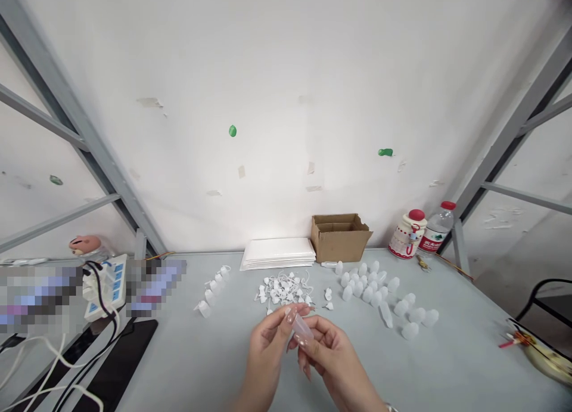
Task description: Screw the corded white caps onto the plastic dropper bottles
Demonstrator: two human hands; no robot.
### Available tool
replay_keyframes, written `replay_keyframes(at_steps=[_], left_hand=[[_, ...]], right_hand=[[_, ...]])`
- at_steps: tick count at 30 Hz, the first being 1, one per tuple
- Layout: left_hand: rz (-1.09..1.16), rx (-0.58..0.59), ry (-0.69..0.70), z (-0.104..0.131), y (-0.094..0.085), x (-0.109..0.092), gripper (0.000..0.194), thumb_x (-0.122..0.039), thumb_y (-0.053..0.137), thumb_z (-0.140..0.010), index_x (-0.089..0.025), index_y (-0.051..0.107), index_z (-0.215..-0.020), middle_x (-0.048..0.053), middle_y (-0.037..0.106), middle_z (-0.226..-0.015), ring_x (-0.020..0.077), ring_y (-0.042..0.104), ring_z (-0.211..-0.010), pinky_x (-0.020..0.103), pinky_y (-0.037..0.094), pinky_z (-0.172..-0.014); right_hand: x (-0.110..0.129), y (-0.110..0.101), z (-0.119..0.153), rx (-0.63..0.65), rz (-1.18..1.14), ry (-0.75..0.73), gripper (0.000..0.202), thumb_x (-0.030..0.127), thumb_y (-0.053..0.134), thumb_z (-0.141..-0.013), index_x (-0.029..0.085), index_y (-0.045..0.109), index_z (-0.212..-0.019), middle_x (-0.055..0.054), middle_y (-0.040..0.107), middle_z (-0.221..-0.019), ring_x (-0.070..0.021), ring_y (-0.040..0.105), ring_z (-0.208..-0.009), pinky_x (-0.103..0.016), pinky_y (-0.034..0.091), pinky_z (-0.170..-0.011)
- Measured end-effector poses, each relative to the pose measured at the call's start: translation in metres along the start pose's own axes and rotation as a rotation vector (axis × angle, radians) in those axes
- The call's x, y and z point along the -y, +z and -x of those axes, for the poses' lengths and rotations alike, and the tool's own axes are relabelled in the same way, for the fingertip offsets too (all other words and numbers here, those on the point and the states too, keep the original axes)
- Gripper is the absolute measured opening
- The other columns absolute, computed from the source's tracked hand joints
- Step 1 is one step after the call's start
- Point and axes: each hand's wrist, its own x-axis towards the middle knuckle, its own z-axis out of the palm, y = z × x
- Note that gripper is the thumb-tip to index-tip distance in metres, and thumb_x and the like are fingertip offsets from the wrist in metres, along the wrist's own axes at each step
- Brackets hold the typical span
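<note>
A small translucent plastic tube (302,327) is held slantwise between my two hands above the table's front. My left hand (270,335) pinches its upper end, where a whitish bit shows at the fingertips; whether that is a separate cap I cannot tell. Thumb and fingers of my right hand (333,347) close round the lower end. Just beyond the hands lies a pile of small white caps with thin cords (286,288). To the right, several frosted translucent tubes (367,294) are spread about, most upright. At the left stands a slanting row of tubes with white corded caps (214,290).
Behind the pile are a stack of white sheets (277,254) and an open cardboard box (342,245). A decorated jar (406,238) and a red-capped bottle (437,230) stand back right. A power strip (107,287), cables and a black slab (118,364) occupy the left.
</note>
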Motion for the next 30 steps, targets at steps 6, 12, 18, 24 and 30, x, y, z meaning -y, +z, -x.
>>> replay_keyframes(at_steps=[6,12,18,24,30], left_hand=[[0.039,0.032,-0.026,0.005,0.009,-0.005,0.035,-0.046,0.059,-0.076,-0.016,0.071,-0.089,0.01,0.071,-0.094,0.0228,0.064,-0.082,0.029,0.049,-0.071],[-0.027,0.112,0.014,0.008,0.007,-0.007,0.035,-0.046,0.059,-0.076,-0.018,0.072,-0.093,0.009,0.071,-0.098,0.0276,0.06,-0.099,0.037,0.043,-0.092],[0.058,0.207,-0.039,0.006,0.001,-0.011,0.037,-0.044,0.059,-0.077,-0.021,0.068,-0.104,0.008,0.066,-0.113,0.0272,0.053,-0.112,0.043,0.032,-0.103],[0.067,0.154,-0.122,0.003,0.002,-0.015,0.038,-0.045,0.057,-0.078,-0.02,0.067,-0.105,0.009,0.071,-0.099,0.0252,0.06,-0.099,0.04,0.04,-0.095],[0.111,0.192,-0.115,0.001,0.003,-0.011,0.033,-0.041,0.06,-0.077,-0.019,0.07,-0.099,0.009,0.07,-0.101,0.0253,0.057,-0.104,0.039,0.036,-0.098]], right_hand=[[-0.006,0.0,0.003,-0.069,0.119,-0.072,0.033,0.044,0.07,-0.07,0.012,0.062,-0.076,0.001,0.059,-0.058,-0.0068,0.05,-0.038,-0.02,0.038,-0.038],[-0.002,-0.003,0.005,0.034,-0.051,0.003,0.034,0.043,0.066,-0.074,0.012,0.058,-0.066,0.001,0.057,-0.053,-0.0038,0.043,-0.032,-0.016,0.029,-0.033],[0.004,-0.004,0.004,0.157,-0.28,0.065,0.034,0.043,0.061,-0.079,0.013,0.056,-0.065,0.002,0.054,-0.045,-0.0006,0.032,-0.028,-0.016,0.021,-0.034],[0.003,0.001,0.005,0.136,-0.196,0.043,0.034,0.044,0.062,-0.078,0.012,0.057,-0.069,0.001,0.056,-0.049,-0.0023,0.038,-0.029,-0.015,0.023,-0.032],[0.005,0.004,0.007,0.106,-0.179,0.0,0.033,0.043,0.064,-0.077,0.012,0.059,-0.066,0.003,0.053,-0.048,-0.0017,0.037,-0.03,-0.015,0.025,-0.033]])
